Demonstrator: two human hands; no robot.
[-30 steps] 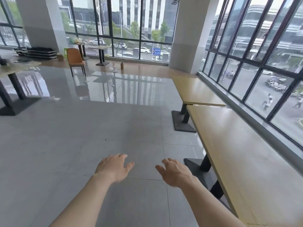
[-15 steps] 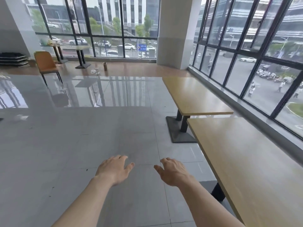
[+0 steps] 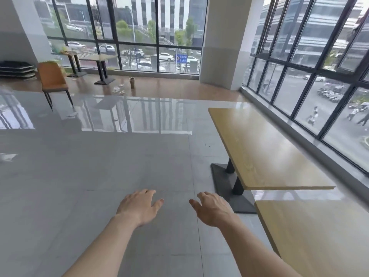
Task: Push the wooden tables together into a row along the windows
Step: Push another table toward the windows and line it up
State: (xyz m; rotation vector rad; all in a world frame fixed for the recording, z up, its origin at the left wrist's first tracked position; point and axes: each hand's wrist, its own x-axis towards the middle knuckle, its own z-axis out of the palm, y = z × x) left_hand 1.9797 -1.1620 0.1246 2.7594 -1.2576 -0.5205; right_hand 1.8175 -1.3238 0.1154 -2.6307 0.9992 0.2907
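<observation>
Two light wooden tables stand end to end along the right-hand windows (image 3: 311, 80). The farther table (image 3: 263, 148) rests on a dark pedestal base (image 3: 227, 182). A narrow gap separates it from the nearer table (image 3: 315, 236) at the lower right. My left hand (image 3: 139, 204) and my right hand (image 3: 213, 208) are stretched out over the grey floor, palms down, fingers apart, holding nothing. Neither hand touches a table; the right hand is just left of the gap.
An orange chair (image 3: 53, 80) stands at the far left. Two more tables (image 3: 99, 60) sit by the back windows, with small litter (image 3: 131, 82) on the floor nearby. A white pillar (image 3: 223, 43) fills the corner. Stacked dark slabs (image 3: 16, 69) lie at the far left.
The view has swung right and moved forward, so both window tables look closer and larger. My hands keep the same open pose in front of me.
</observation>
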